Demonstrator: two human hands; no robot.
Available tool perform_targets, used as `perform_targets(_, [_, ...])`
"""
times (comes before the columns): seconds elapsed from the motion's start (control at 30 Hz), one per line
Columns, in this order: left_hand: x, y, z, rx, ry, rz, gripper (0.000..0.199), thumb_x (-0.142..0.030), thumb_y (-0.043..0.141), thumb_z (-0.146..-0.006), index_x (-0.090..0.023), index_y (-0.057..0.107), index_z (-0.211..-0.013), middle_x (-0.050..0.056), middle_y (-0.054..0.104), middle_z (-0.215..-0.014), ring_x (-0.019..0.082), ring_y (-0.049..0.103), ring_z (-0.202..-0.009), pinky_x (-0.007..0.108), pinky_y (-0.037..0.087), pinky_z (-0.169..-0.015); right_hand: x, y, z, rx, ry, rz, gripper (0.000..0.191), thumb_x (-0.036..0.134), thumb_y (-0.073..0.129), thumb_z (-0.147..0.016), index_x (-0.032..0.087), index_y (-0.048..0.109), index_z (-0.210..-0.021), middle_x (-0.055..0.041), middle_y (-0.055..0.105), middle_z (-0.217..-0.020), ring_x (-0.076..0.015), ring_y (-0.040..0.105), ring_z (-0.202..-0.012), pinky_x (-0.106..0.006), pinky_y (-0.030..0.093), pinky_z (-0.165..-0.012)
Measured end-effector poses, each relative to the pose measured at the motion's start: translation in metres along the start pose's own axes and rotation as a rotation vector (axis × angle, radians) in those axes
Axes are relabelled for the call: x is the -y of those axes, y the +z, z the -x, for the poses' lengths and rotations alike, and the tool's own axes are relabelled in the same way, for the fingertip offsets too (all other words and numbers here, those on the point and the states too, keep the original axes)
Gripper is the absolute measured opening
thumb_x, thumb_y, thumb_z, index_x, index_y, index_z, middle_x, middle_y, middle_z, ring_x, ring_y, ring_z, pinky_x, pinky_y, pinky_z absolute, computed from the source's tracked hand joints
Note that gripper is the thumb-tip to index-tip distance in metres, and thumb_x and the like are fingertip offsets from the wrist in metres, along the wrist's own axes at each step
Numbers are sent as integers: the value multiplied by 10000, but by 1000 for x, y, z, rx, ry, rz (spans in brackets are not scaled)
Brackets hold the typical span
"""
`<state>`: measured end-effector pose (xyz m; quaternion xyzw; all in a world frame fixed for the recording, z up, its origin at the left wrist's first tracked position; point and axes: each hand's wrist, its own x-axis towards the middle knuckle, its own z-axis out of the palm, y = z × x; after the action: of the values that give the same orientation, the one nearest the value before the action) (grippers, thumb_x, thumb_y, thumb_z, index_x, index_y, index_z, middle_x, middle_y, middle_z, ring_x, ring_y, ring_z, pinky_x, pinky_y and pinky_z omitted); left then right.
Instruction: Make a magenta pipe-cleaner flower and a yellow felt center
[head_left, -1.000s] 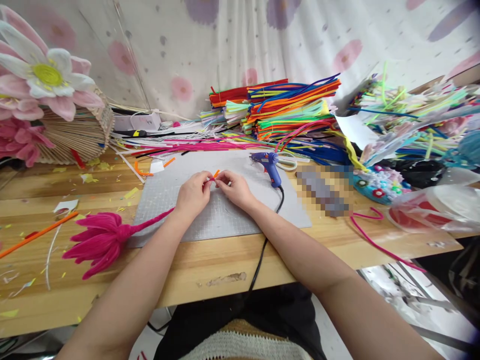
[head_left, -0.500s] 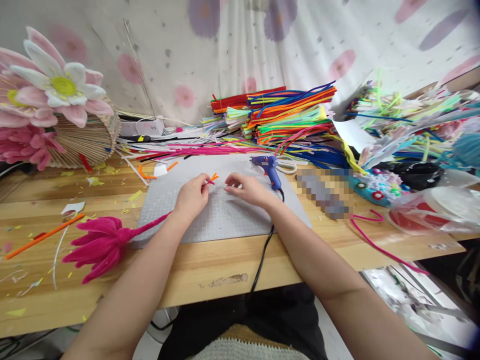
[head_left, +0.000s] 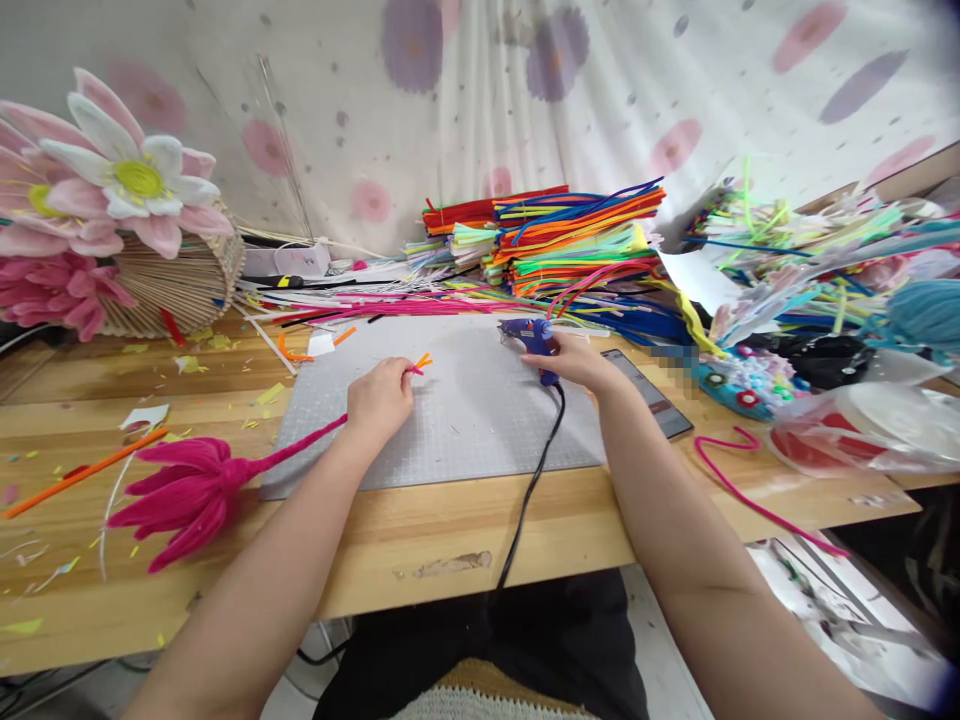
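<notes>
My left hand (head_left: 381, 398) is closed round the stem of a magenta pipe-cleaner flower (head_left: 187, 490). Its fluffy petals point left, beyond my forearm. Past my fingertips the stem end shows small orange tips (head_left: 424, 361). On the right, my right hand (head_left: 574, 360) has its fingers round the handle of a blue glue gun (head_left: 535, 332), which still appears to rest near the back right of the grey cutting mat (head_left: 465, 430). A black cord (head_left: 534, 480) runs from the gun over the table's front edge.
Bundles of coloured pipe cleaners (head_left: 577, 240) are stacked at the back. A phone (head_left: 651, 393) lies right of the mat, near a pink pipe cleaner (head_left: 750, 490) and a plastic-wrapped roll (head_left: 847, 430). Pink and white flowers (head_left: 139, 180) stand at left; an orange strip (head_left: 86, 473) lies among scraps.
My right hand has moved right, from the space beside my left hand to the glue gun, and taken hold of it. My left hand keeps the flower stem, almost unmoved.
</notes>
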<state>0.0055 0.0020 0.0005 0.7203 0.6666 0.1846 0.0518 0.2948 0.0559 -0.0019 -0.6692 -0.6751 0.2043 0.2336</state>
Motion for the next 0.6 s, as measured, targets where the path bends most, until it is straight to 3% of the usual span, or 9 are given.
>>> perform_targets(0.07, [1,0,0,-2,-6,-2,268,-228,381,-841,-237,618,-967,41,642,-1041,208,605,-886,308,435,-675,6,17,-5,-33,84,-46,461,518,622,-647,129,630,-895,-103,643,-821,-206,584,-746,-321,435,-678])
perform_targets(0.13, [1,1,0,-1,-9,1,270,-221,377,-841,-235,617,-964,42,640,-1048,212,606,-886,314,437,-676,12,30,-4,-144,165,-102,441,519,588,-670,122,627,-857,-111,641,-804,-222,590,-755,-335,438,-679])
perform_targets(0.23, [1,4,-1,6,-11,-3,273,-227,369,-844,-233,617,-958,46,641,-1036,219,607,-878,323,439,-672,22,39,7,-218,145,-350,452,560,563,-670,131,615,-802,-82,630,-719,-178,573,-640,-301,441,-596])
perform_targets(0.33, [2,8,-3,24,-18,-20,279,-239,363,-846,-227,617,-961,55,644,-1025,231,606,-877,333,439,-670,37,43,23,-48,30,-544,452,570,584,-655,142,616,-800,-36,598,-632,-118,506,-512,-259,413,-502])
perform_targets(0.43, [2,11,-5,28,-32,-29,280,-253,363,-847,-222,615,-965,62,647,-1015,237,606,-880,337,439,-672,48,49,34,147,-107,-509,408,527,613,-660,167,640,-850,1,565,-569,-111,484,-495,-253,410,-497])
perform_targets(0.6, [1,12,-6,28,-37,-44,285,-248,359,-842,-224,619,-956,62,650,-1013,232,608,-865,334,439,-663,51,59,35,162,-267,-414,403,486,608,-694,192,648,-967,-10,639,-760,-140,556,-662,-271,451,-630])
